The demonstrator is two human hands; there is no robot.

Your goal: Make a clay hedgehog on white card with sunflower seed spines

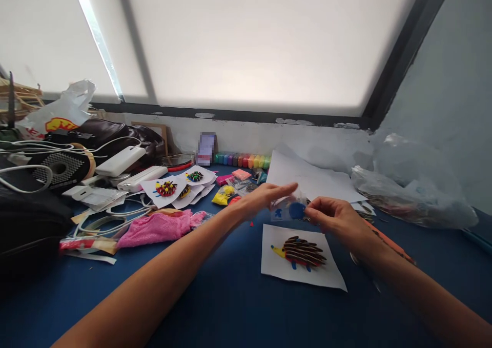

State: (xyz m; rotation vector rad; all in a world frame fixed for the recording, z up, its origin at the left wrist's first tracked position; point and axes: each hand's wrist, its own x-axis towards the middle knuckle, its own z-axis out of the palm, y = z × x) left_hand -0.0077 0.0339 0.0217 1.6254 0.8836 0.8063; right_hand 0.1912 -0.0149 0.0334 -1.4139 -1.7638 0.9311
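Observation:
My right hand [332,213] pinches the edge of a small clear plastic bag [282,210] with a round lump of blue clay [296,210] in it. My left hand [274,194] is stretched out flat over the bag's upper left side, fingers pointing right; its thumb is hard to make out. Just below the hands lies a white paper sheet [272,266] bearing a hedgehog picture [303,253]. The hedgehog has a yellow face, dark spines, a red belly edge and blue feet. A tiny red piece [251,224] rests on the blue table left of the sheet.
Finished hedgehog cards [165,190] and a pink cloth [156,229] lie to the left, beside white cables and power banks [143,178]. Clay pots [244,161] line the wall near a phone [206,148]. White paper [307,176] and a plastic bag [415,197] are behind and right.

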